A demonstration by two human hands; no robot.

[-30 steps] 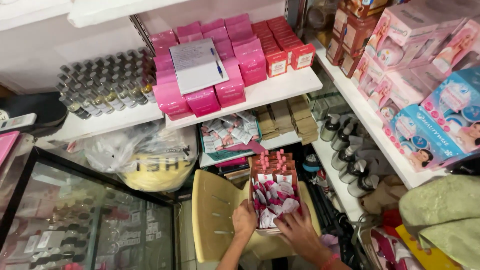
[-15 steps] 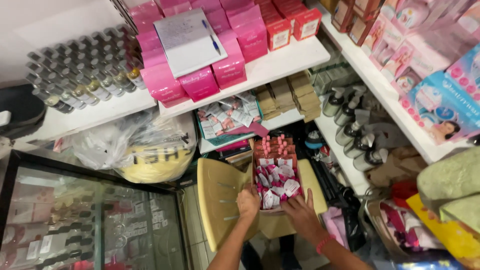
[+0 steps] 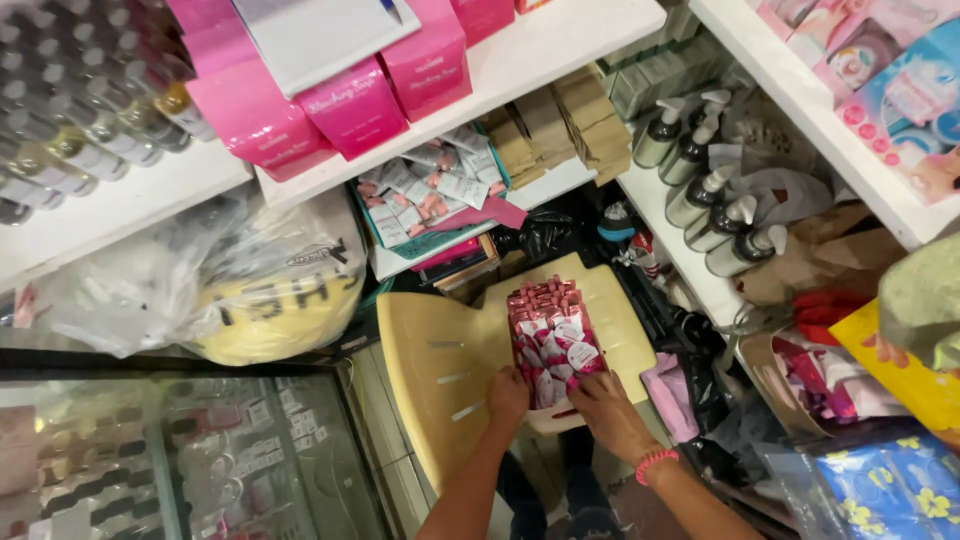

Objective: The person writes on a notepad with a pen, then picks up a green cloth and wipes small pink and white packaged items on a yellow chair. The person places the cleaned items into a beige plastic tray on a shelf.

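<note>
White shelves [image 3: 560, 45] crowd this shop corner, stacked with pink boxes [image 3: 355, 105], small bottles [image 3: 60, 140] and pump bottles [image 3: 715, 215], with a glass case [image 3: 170, 450] at your lower left. Your box [image 3: 552, 345] of pink and white sachets sits on the yellow chair [image 3: 440, 370]. Your left hand [image 3: 508, 393] closes its fingers on the box's near left corner, and your right hand [image 3: 605, 410], a pink band [image 3: 655, 463] at the wrist, grips the near right corner.

We see bright, even indoor light with soft shadows; the glass display case [image 3: 180, 450] reflects hazily, and motion blur softens everything.
</note>
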